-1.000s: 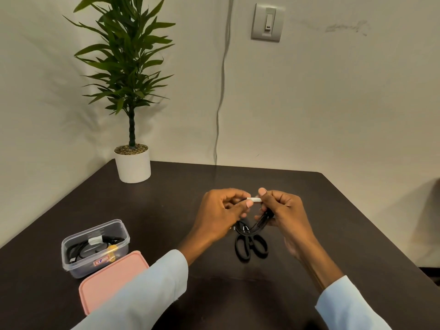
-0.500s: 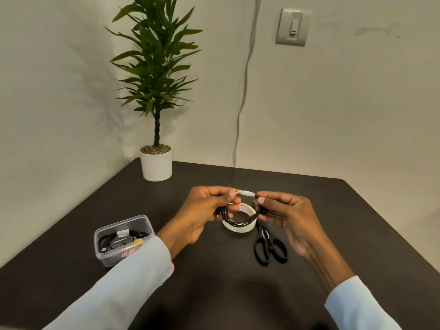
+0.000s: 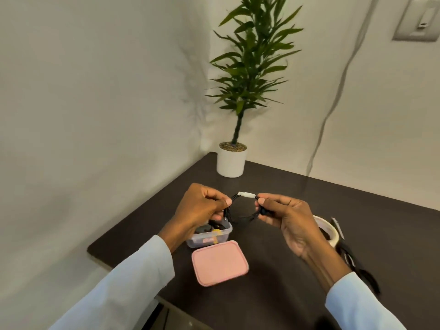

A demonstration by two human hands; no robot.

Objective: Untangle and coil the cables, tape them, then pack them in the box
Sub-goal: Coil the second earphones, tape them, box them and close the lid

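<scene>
A: What has changed over the last second?

B: The view has swung left. The clear plastic box (image 3: 215, 235), earlier at the lower left of the frame, now sits at lower centre, directly below the left hand (image 3: 201, 208). The small coil of black cable (image 3: 240, 210) has travelled with the hands and hangs just above and to the right of the box opening.

A: State of each grip?

B: Left hand: narrow pinch, closed on the coil's left side. Right hand (image 3: 285, 216): narrow pinch, closed on the coil's right side. The white tape band (image 3: 246, 194) wraps the strands at the top of the coil, between the two hands.

A: Meaning for the task?

B: Judged: taping of this coil is complete; packing is the step in hand. The box already holds dark cable.

A: Obstructions?

B: The pink rounded lid (image 3: 220, 263) lies flat on the dark surface (image 3: 357, 210) in front of the box, so the opening is free. The tape roll (image 3: 329, 231) and black scissors (image 3: 357, 265) lie at right, behind the right wrist. The potted plant (image 3: 232, 160) stands well apart, upper centre.
</scene>
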